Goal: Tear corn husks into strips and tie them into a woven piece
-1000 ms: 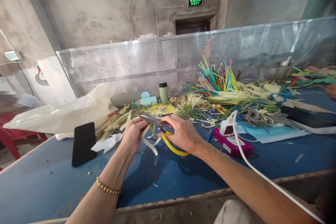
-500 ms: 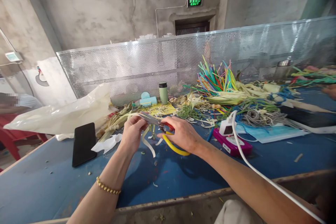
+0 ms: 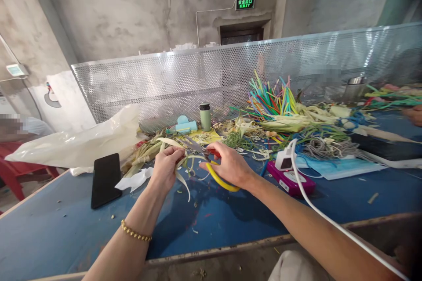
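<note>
My left hand (image 3: pixel 165 167) pinches a pale leaf strip (image 3: pixel 170 142) whose ends stick out past the fingers, one curling down over the blue table. Close by on the right, my right hand (image 3: pixel 228 164) is closed round scissors (image 3: pixel 222 180) with one yellow and one red handle loop. The scissor blades point up and left, apart from each other, near the left fingertips and thin strips. Behind both hands lies a heap of dry husks and green scraps (image 3: pixel 235 137).
A black phone (image 3: pixel 106 181) and white paper (image 3: pixel 136 180) lie left. A green bottle (image 3: pixel 205 117) stands behind. Right are a purple box (image 3: pixel 290 178), a white cable (image 3: pixel 314 208) and a blue mask (image 3: pixel 343 167). Another person's hand (image 3: pixel 413 115) shows far right.
The scissors have shifted slightly right, away from my left hand, and their blades have parted. The pale strip in my left hand now shows more of its length and hangs differently.
</note>
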`<state>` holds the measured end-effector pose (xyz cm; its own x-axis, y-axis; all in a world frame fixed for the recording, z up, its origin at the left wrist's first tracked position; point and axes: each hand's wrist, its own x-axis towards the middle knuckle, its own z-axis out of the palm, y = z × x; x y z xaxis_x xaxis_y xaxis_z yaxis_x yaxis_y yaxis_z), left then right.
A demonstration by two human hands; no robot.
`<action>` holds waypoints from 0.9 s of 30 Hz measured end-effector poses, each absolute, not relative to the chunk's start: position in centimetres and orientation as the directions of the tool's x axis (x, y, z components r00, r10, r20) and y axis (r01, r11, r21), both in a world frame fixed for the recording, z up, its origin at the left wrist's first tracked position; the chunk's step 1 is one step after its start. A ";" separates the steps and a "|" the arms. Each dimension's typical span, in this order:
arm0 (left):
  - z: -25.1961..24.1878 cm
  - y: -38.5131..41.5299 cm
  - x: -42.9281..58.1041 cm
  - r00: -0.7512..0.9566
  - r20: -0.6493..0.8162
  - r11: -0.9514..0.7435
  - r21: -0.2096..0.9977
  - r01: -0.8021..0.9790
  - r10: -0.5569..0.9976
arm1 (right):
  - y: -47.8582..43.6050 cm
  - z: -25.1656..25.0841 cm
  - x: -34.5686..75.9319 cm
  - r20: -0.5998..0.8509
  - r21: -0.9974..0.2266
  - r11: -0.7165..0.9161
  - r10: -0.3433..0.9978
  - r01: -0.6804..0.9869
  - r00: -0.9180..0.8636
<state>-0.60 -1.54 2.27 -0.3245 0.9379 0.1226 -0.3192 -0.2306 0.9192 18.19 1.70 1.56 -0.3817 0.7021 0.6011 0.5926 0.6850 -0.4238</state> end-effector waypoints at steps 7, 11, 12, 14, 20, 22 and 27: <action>2.1 -1.5 -0.8 -0.365 0.168 -0.217 0.971 -0.098 0.916 | 6.0 2.1 21.4 0.334 -0.334 0.289 0.926 0.897 -0.174; 2.0 -1.7 -0.6 -0.325 0.212 -0.213 0.976 0.031 0.922 | 6.9 1.9 23.0 0.211 -0.079 0.177 0.965 0.981 -0.158; 1.9 -1.7 -0.6 -0.320 0.231 -0.221 0.973 0.069 0.919 | 6.9 2.0 23.1 0.188 -0.054 0.182 0.968 0.982 -0.169; 1.7 -1.6 -0.6 -0.320 0.288 -0.245 0.955 0.167 0.903 | 6.5 2.1 23.1 0.148 -0.032 0.194 0.971 0.980 -0.188; 1.4 -1.6 -0.4 -0.188 0.349 -0.307 0.925 0.223 0.918 | 4.2 3.0 20.8 0.482 -0.139 0.633 0.715 0.761 -0.506; 1.5 -1.7 -0.1 -0.110 0.325 -0.309 0.941 0.137 0.940 | 3.3 3.0 19.3 0.517 -0.357 0.756 0.650 0.549 -0.558; 1.7 -2.0 0.2 -0.020 0.315 -0.313 0.947 0.070 0.949 | 2.4 2.4 17.1 0.482 -0.657 0.712 0.650 0.247 -0.588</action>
<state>0.22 -1.98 1.65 -0.0196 0.9488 0.3153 0.0697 -0.3133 0.9471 17.10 2.44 2.42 -0.5878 0.6496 0.4822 0.2473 0.7118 -0.6574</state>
